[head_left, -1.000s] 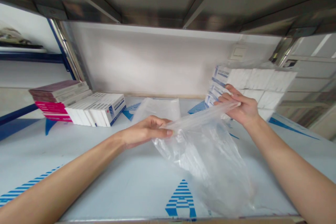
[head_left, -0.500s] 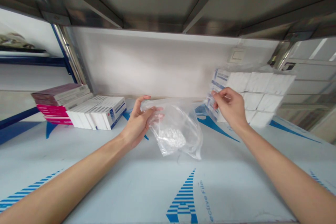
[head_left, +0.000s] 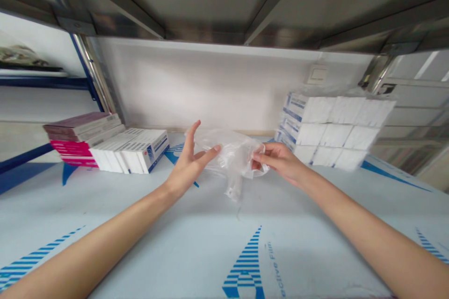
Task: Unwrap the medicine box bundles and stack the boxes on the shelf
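Observation:
A clear, crumpled plastic bag [head_left: 233,161] hangs just above the shelf surface in the middle, bunched and folded. My right hand [head_left: 278,161] pinches its right side between thumb and fingers. At the bag's left side is my left hand [head_left: 189,161], with the index finger pointing up and the thumb stretched out against the plastic. The fingers of that hand are apart; some are partly hidden behind the bag.
White boxes with blue print [head_left: 143,149] stand at the left beside stacked pink and mauve boxes [head_left: 77,138]. A film-wrapped block of white boxes [head_left: 333,131] stands at the right. A metal shelf [head_left: 210,0] spans overhead, and a light switch [head_left: 317,74] is on the wall.
My right hand has moved left and down from beside the wrapped boxes and taken hold of the bag. My left fingers have spread, and the bag has bunched up.

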Motion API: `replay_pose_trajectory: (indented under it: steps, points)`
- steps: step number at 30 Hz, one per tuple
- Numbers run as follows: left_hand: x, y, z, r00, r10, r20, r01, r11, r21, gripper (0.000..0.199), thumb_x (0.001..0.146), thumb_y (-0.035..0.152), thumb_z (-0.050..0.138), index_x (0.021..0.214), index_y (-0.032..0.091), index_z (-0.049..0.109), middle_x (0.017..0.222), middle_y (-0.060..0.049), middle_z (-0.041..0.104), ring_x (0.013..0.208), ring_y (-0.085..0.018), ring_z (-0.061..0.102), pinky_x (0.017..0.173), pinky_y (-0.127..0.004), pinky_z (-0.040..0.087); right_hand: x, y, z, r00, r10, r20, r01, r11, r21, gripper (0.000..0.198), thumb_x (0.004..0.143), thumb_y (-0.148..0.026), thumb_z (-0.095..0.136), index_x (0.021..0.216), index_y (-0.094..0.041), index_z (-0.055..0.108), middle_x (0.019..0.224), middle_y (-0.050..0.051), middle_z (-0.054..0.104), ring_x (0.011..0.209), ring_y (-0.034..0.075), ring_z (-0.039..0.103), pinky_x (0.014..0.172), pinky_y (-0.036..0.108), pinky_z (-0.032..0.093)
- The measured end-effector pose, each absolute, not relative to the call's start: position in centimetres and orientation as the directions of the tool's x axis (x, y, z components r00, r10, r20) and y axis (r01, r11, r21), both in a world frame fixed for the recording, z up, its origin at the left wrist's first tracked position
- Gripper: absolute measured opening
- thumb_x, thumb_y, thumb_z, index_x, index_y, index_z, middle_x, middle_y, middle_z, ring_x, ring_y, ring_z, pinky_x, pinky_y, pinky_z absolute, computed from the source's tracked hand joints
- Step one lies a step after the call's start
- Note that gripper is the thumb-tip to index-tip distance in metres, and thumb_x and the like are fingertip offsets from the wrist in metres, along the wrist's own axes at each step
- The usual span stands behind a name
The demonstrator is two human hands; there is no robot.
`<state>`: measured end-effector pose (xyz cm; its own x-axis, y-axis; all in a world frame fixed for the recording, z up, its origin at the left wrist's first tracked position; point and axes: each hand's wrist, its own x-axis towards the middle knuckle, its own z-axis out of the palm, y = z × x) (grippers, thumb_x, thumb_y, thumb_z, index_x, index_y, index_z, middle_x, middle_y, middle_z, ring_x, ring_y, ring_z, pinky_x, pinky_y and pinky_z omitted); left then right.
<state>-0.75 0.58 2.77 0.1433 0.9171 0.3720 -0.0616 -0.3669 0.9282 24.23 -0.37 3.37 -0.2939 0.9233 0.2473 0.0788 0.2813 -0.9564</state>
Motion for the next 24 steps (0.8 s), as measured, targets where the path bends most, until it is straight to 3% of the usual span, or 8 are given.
replay_pose_trajectory:
  steps: [3, 5, 6, 8, 11, 13, 18, 24]
  points:
    - [-0.8, 0.1, 3.0, 0.095, 0.891, 0.444, 0.213, -0.454, 0.865, 0.076, 0.084, 0.050, 0.069, 0.149, 0.037, 0.032, 0.159, -0.009, 0.033, 0.142, -0.036, 0.039, 0.111, -0.057, 0.038, 23.8, -0.2, 3.0, -0.211, 0.944, 0.254, 0.100, 0.279, -0.955, 0.027, 0.073, -0.042, 0.082, 0.079, -0.017, 0.074, 0.076, 0.004, 0.073, 0.063, 0.013, 0.064, 0.063, 0.027, 0.050]
    - [-0.9, -0.3, 3.1, 0.119, 0.820, 0.560, 0.379, -0.559, 0.737, 0.066, 0.084, 0.050, 0.067, 0.143, 0.034, 0.043, 0.159, -0.007, 0.033, 0.150, -0.036, 0.021, 0.115, -0.058, 0.032, 23.5, -0.3, 2.8, -0.187, 0.948, 0.258, 0.091, 0.278, -0.956, 0.028, 0.073, -0.043, 0.082, 0.080, -0.017, 0.073, 0.078, 0.004, 0.074, 0.063, 0.013, 0.064, 0.063, 0.027, 0.050]
    - [-0.9, -0.4, 3.2, 0.159, 0.773, 0.614, 0.426, -0.615, 0.664, 0.059, 0.085, 0.048, 0.067, 0.138, 0.031, 0.049, 0.156, -0.007, 0.040, 0.150, -0.035, 0.021, 0.115, -0.057, 0.033, 23.3, -0.4, 2.8, -0.189, 0.947, 0.261, 0.087, 0.280, -0.956, 0.028, 0.073, -0.043, 0.081, 0.080, -0.017, 0.073, 0.079, 0.004, 0.074, 0.063, 0.013, 0.064, 0.064, 0.027, 0.051]
    - [-0.8, -0.6, 3.1, 0.232, 0.704, 0.671, 0.437, -0.692, 0.575, 0.042, 0.085, 0.040, 0.066, 0.125, 0.027, 0.059, 0.141, -0.008, 0.057, 0.139, -0.032, 0.043, 0.108, -0.052, 0.043, 23.0, -0.7, 2.8, -0.216, 0.940, 0.263, 0.085, 0.287, -0.954, 0.028, 0.075, -0.043, 0.080, 0.080, -0.017, 0.073, 0.079, 0.004, 0.074, 0.063, 0.013, 0.064, 0.064, 0.027, 0.051]
    - [-0.7, -0.3, 2.7, 0.232, 0.694, 0.682, 0.394, -0.708, 0.586, 0.030, 0.086, 0.026, 0.063, 0.116, 0.024, 0.064, 0.122, -0.007, 0.068, 0.104, -0.024, 0.066, 0.089, -0.039, 0.056, 22.7, -0.9, 2.8, -0.272, 0.926, 0.261, 0.091, 0.295, -0.951, 0.025, 0.078, -0.042, 0.078, 0.079, -0.018, 0.072, 0.078, 0.004, 0.073, 0.062, 0.012, 0.063, 0.063, 0.027, 0.051]
    - [-0.7, 0.1, 2.4, 0.209, 0.707, 0.675, 0.390, -0.694, 0.605, 0.030, 0.085, 0.021, 0.063, 0.114, 0.023, 0.064, 0.119, -0.007, 0.069, 0.096, -0.021, 0.067, 0.084, -0.035, 0.056, 22.7, -0.9, 2.6, -0.304, 0.919, 0.252, 0.093, 0.292, -0.952, 0.023, 0.078, -0.041, 0.078, 0.080, -0.019, 0.072, 0.079, 0.004, 0.073, 0.067, 0.013, 0.065, 0.065, 0.027, 0.051]
    - [-0.9, 0.8, 2.0, 0.214, 0.719, 0.661, 0.368, -0.686, 0.628, 0.032, 0.082, 0.019, 0.065, 0.114, 0.024, 0.065, 0.111, -0.006, 0.072, 0.098, -0.022, 0.067, 0.085, -0.034, 0.055, 23.2, -0.7, 2.0, -0.371, 0.890, 0.266, 0.092, 0.321, -0.943, 0.017, 0.081, -0.036, 0.075, 0.084, -0.020, 0.073, 0.095, 0.006, 0.073, 0.090, 0.019, 0.067, 0.085, 0.034, 0.051]
    - [-0.8, 0.7, 2.1, 0.226, 0.727, 0.648, 0.370, -0.680, 0.634, 0.032, 0.079, 0.017, 0.068, 0.110, 0.024, 0.067, 0.089, -0.003, 0.072, 0.081, -0.018, 0.068, 0.076, -0.029, 0.054, 23.0, -1.5, 2.7, -0.499, 0.830, 0.250, -0.068, 0.250, -0.966, 0.009, 0.078, -0.027, 0.066, 0.075, -0.020, 0.070, 0.104, 0.008, 0.072, 0.116, 0.027, 0.060, 0.100, 0.040, 0.041]
